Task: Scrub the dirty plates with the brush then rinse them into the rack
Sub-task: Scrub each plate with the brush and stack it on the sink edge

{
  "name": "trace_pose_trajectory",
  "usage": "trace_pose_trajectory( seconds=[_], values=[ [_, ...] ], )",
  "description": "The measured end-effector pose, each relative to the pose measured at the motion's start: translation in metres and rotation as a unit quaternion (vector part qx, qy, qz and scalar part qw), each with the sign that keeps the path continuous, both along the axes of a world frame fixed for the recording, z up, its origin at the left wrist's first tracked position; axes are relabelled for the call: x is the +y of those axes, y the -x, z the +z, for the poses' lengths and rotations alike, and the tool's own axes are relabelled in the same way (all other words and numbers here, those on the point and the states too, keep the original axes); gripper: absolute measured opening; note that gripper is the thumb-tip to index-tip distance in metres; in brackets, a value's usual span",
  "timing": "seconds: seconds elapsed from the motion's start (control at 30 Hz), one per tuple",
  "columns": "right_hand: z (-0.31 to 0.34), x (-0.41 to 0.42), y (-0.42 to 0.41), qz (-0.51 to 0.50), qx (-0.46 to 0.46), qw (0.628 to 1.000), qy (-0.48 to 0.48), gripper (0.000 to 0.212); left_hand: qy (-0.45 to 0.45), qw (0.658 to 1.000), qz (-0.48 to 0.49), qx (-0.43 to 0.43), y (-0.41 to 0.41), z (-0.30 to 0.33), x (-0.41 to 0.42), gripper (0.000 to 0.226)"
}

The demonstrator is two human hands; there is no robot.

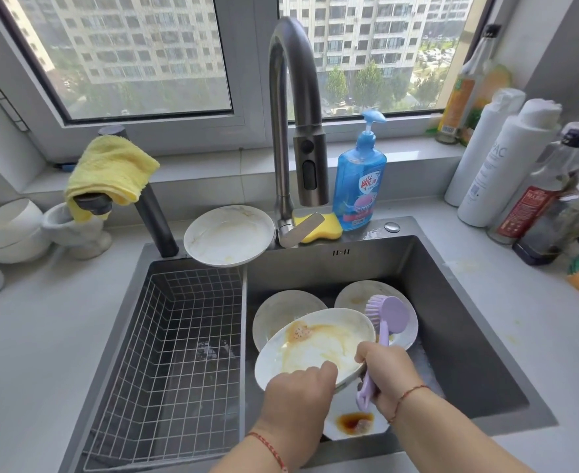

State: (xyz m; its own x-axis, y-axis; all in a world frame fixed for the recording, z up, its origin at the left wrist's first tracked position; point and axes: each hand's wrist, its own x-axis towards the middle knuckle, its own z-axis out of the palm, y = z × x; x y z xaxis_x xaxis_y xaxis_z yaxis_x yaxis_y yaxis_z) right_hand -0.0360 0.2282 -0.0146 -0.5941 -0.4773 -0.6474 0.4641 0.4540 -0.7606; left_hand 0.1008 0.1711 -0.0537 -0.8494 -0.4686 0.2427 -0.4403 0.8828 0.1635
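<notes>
While the left hand (pixel 298 394) grips the near rim of a stained plate (pixel 315 343) tilted over the sink (pixel 451 302), the right hand (pixel 388 373) clamps the purple brush (pixel 388 315) handle, bristles at the plate's two o'clock. At nine o'clock sits the wire rack (pixel 179 329).

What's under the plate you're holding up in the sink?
Under the held plate lie two plates behind and one with brown sauce nearer, each partly covered. The sink floor beneath the stack is hidden.
</notes>
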Motion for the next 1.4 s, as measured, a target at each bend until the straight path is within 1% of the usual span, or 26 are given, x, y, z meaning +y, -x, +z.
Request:
trace_pose_trajectory(
  seconds=[0.03, 0.07, 0.13, 0.17, 0.2, 0.23, 0.27, 0.3, 0.37, 0.4, 0.43, 0.47, 0.57, 0.67, 0.73, 0.8, 0.87, 0.93, 0.97, 1.07, 1.17, 1.23, 1.3, 1.37, 1.4],
  values=[
    [0.001, -0.002, 0.0, -0.002, 0.005, 1.0, -0.006, 0.061, 0.04, 0.999, -0.005, 0.016, 0.001, -0.003, 0.0, 0.056],
    [0.003, -0.002, 0.0, -0.002, 0.012, 1.0, -0.001, 0.057, 0.066, 0.997, -0.006, 0.036, 0.001, -0.003, -0.002, 0.051],
    [0.007, -0.005, 0.002, -0.006, 0.022, 1.0, -0.002, 0.036, 0.081, 0.994, 0.002, 0.073, 0.003, 0.0, -0.004, 0.049],
    [0.011, -0.006, 0.003, 0.003, 0.029, 1.0, -0.008, 0.028, 0.072, 0.993, 0.0, 0.09, 0.004, 0.0, -0.007, 0.053],
    [0.013, -0.006, 0.006, 0.021, 0.039, 0.999, -0.011, 0.029, 0.037, 0.994, 0.004, 0.1, 0.004, 0.001, -0.01, 0.058],
    [0.017, -0.006, 0.009, 0.039, 0.047, 0.998, -0.009, 0.036, -0.006, 0.994, 0.019, 0.109, 0.005, 0.001, -0.013, 0.062],
    [0.02, -0.004, 0.013, 0.053, 0.053, 0.997, -0.006, 0.041, -0.047, 0.991, 0.039, 0.117, 0.005, 0.004, -0.016, 0.063],
    [0.023, -0.001, 0.018, 0.063, 0.061, 0.996, -0.004, 0.042, -0.076, 0.987, 0.061, 0.131, 0.005, 0.011, -0.019, 0.06],
    [0.03, 0.007, 0.027, 0.081, 0.102, 0.992, 0.001, 0.034, -0.152, 0.965, 0.136, 0.163, 0.005, 0.022, -0.026, 0.047],
    [0.033, 0.011, 0.03, 0.097, 0.133, 0.986, 0.001, 0.031, -0.194, 0.95, 0.18, 0.164, 0.006, 0.027, -0.03, 0.044],
    [0.036, 0.014, 0.033, 0.117, 0.166, 0.979, 0.0, 0.029, -0.246, 0.934, 0.207, 0.155, 0.006, 0.031, -0.033, 0.041],
    [0.038, 0.017, 0.035, 0.137, 0.196, 0.971, 0.002, 0.029, -0.272, 0.923, 0.215, 0.164, 0.006, 0.033, -0.036, 0.038],
    [0.048, 0.019, 0.03, 0.184, 0.269, 0.945, 0.027, 0.028, -0.31, 0.901, 0.226, 0.202, 0.006, 0.039, -0.039, 0.034],
    [0.061, 0.021, 0.012, 0.253, 0.341, 0.905, 0.039, 0.04, -0.343, 0.883, 0.242, 0.208, 0.007, 0.041, -0.043, 0.033],
    [0.07, 0.026, -0.004, 0.306, 0.362, 0.88, 0.033, 0.047, -0.368, 0.868, 0.256, 0.213, 0.007, 0.041, -0.048, 0.032],
    [0.078, 0.032, -0.019, 0.359, 0.374, 0.855, 0.0, 0.046, -0.4, 0.845, 0.264, 0.237, 0.008, 0.041, -0.051, 0.036],
    [0.083, 0.035, -0.026, 0.393, 0.395, 0.83, -0.035, 0.046, -0.408, 0.837, 0.265, 0.25, 0.008, 0.04, -0.054, 0.044],
    [0.082, 0.032, -0.018, 0.391, 0.412, 0.823, -0.031, 0.046, -0.411, 0.839, 0.262, 0.242, 0.005, 0.042, -0.054, 0.037],
    [0.078, 0.029, -0.006, 0.374, 0.417, 0.828, -0.032, 0.045, -0.41, 0.843, 0.257, 0.234, 0.003, 0.043, -0.054, 0.034],
    [0.067, 0.019, 0.031, 0.305, 0.413, 0.856, -0.057, 0.04, -0.403, 0.854, 0.234, 0.231, -0.001, 0.045, -0.052, 0.035],
    [0.073, 0.02, 0.029, 0.296, 0.407, 0.863, -0.036, 0.04, -0.407, 0.853, 0.222, 0.238, -0.001, 0.051, -0.054, 0.034],
    [0.086, 0.024, 0.011, 0.337, 0.415, 0.845, -0.003, 0.048, -0.41, 0.847, 0.233, 0.246, 0.002, 0.052, -0.057, 0.035],
    [0.097, 0.029, -0.01, 0.393, 0.426, 0.815, 0.0, 0.052, -0.42, 0.834, 0.235, 0.269, 0.006, 0.054, -0.058, 0.043],
    [0.102, 0.029, -0.023, 0.418, 0.443, 0.793, -0.008, 0.051, -0.427, 0.825, 0.23, 0.289, 0.008, 0.052, -0.059, 0.053],
    [0.102, 0.028, -0.021, 0.421, 0.451, 0.787, -0.013, 0.048, -0.426, 0.826, 0.233, 0.285, 0.007, 0.053, -0.058, 0.051]
  ],
)
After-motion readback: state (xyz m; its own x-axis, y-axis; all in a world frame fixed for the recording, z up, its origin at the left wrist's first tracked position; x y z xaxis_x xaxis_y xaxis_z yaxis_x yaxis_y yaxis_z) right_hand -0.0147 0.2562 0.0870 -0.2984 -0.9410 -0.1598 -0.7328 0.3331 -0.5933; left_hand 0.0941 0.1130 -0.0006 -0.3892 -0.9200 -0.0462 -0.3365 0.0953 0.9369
